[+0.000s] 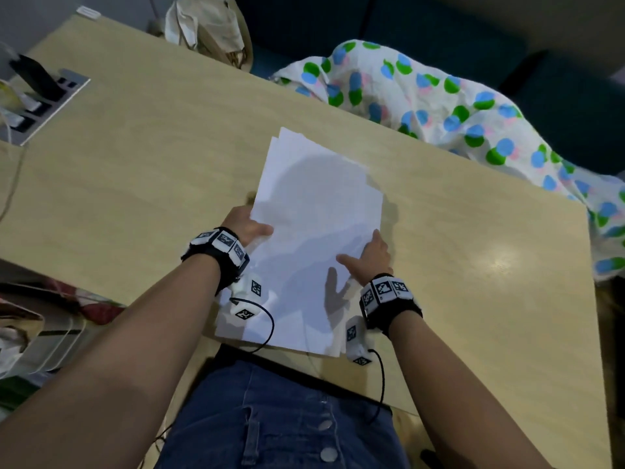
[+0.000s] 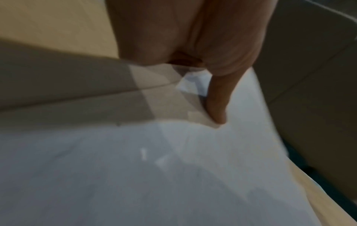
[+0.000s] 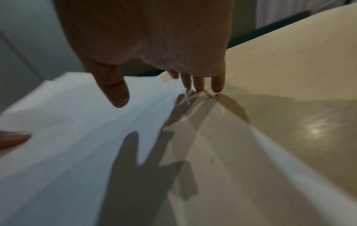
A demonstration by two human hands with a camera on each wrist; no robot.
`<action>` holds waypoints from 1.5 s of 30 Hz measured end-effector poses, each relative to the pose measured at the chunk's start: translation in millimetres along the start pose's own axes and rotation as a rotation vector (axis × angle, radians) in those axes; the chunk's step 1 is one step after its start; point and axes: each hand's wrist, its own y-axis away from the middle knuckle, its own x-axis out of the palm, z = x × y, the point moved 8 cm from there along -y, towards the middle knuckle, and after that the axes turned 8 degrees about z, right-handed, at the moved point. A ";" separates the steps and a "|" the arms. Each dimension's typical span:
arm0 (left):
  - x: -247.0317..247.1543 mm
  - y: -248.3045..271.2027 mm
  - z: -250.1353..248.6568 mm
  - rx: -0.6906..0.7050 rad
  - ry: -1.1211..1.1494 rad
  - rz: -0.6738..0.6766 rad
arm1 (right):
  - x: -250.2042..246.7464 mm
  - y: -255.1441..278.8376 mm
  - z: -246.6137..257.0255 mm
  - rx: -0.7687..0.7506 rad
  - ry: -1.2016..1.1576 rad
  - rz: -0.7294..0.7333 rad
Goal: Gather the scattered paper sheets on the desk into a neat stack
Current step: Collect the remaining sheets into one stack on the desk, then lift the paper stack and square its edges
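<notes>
Sheets [image 1: 314, 231] sit gathered mid-frame, edges still fanned; left hand [image 1: 245, 225] pinches one side, right hand [image 1: 370, 255] presses spread fingers.

Paper sheets [image 1: 314, 211] on desk [image 1: 142, 157], between hands

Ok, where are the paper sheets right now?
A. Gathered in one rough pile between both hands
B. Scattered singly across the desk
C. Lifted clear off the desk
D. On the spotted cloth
A: the paper sheets lie in one pile on the desk, far corners still fanned, left hand and right hand at its sides.
</notes>
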 end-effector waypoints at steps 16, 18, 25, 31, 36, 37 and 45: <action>-45.8 35.7 -121.8 0.439 0.340 -0.101 | -142.4 31.9 81.0 -0.433 -0.860 -0.300; -52.4 40.3 -124.3 0.459 0.365 -0.128 | -145.6 41.1 90.9 -0.514 -0.908 -0.291; -46.7 54.7 -138.0 0.499 0.375 -0.006 | -137.6 52.8 92.7 -0.593 -0.915 -0.256; -50.0 56.4 -146.0 0.445 0.419 -0.006 | -128.0 56.8 109.7 -0.607 -0.834 -0.204; -50.1 64.3 -159.2 0.447 0.543 -0.083 | -143.3 70.5 127.5 -0.630 -0.855 -0.325; -48.8 68.3 -165.9 0.474 0.542 -0.080 | -148.8 72.2 129.3 -0.652 -0.872 -0.338; -44.9 66.0 -170.5 0.509 0.454 0.013 | -159.8 71.5 107.4 -0.655 -0.917 -0.413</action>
